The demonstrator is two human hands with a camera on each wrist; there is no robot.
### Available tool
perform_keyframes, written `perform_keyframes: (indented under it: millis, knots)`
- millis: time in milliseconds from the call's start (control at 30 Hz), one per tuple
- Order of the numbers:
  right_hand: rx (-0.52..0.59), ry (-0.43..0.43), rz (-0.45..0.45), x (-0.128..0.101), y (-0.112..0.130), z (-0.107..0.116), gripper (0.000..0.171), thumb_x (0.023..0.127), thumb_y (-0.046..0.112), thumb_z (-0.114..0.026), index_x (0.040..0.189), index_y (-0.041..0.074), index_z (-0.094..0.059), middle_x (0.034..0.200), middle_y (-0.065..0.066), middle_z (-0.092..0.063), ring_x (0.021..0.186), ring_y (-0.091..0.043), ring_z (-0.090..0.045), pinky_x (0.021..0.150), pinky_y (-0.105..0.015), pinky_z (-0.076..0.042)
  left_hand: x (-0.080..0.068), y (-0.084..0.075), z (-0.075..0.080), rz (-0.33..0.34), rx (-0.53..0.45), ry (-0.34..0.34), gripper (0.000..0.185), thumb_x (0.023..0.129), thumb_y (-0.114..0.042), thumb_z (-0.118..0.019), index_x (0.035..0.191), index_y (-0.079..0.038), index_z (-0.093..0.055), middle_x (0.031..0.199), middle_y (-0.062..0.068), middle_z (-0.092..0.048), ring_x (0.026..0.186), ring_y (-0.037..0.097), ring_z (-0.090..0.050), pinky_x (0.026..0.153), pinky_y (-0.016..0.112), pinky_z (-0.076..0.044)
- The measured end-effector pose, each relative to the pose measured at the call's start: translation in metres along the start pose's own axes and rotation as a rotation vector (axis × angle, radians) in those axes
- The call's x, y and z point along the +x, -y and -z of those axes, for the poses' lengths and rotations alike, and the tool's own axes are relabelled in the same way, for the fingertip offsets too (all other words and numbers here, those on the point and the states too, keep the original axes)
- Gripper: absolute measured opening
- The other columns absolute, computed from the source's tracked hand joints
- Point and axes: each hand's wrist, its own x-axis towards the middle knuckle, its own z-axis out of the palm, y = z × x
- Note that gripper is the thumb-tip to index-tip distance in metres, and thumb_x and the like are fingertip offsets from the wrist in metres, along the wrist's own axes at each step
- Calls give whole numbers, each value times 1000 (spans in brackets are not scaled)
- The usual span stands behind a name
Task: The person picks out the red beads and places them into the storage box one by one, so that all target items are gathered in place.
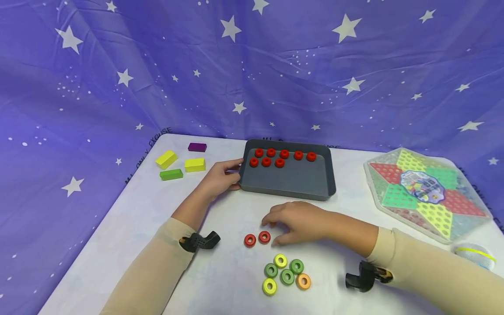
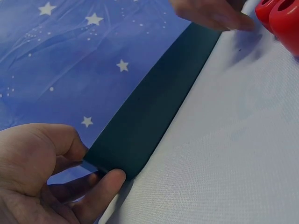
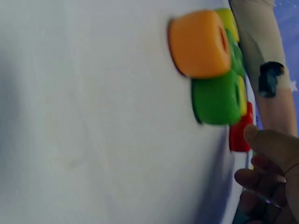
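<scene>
Left hand is clamped on the left rim of the grey tray in the middle of the head view. The left wrist view shows the thumb on top of the wall and the fingers curled under it, so that's a solid hold.

Right hand sits just below the tray, palm down, fingers loosely bent and narrow, tips hovering right beside the two red rings on the table. From what I can see they're holding nothing; whether a fingertip is actually touching the nearer ring, I can't tell. Eight more red rings in the tray are lined up in two rows along its far wall. The green, yellow and orange rings sit in a bunch toward the bottom of the frame, close to the red pair but apart from it.

My guess is the step is grabbing one of those loose reds. To do it cleanly:
- pinch the nearer ring by its outer edge with thumb and forefinger, since it's low and flat
- lift straight up so the neighbour doesn't get nudged
- keep the wrist high so the sleeve doesn't sweep the mixed bunch
- keep the other hand steady on the rim so the tray doesn't skate
</scene>
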Motion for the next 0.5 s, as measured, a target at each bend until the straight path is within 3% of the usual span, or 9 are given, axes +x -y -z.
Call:
perform_keyframes:
  millis: [100, 267, 500]
  knots:
    - [-55, -20, 4, 5, 5, -9, 43, 87, 41, -77, 126, 24, -69, 111, 15, -66, 100, -3, -62, 91, -30, -55, -1, 0, 2, 0, -1, -5, 61, 92, -5, -58, 151, -19, -51, 137, 12, -55, 112, 28, -59, 81, 35, -63]
    - [-107, -41, 39, 12, 7, -16, 37, 87, 37, -76, 121, 25, -72, 106, 16, -64, 88, 0, -59, 81, -26, -55, -1, 1, 3, 0, -4, -4, 61, 92, -4, -58, 150, -19, -52, 137, 12, -55, 113, 28, -60, 82, 36, -63]
    - [-72, 1, 87, 6, 4, -9, 31, 87, 29, -74, 118, 26, -72, 106, 19, -63, 87, 1, -57, 80, -23, -53, -1, 0, 1, 0, -6, -2, 62, 91, -4, -58, 150, -19, -52, 137, 11, -56, 111, 28, -61, 81, 36, -63]
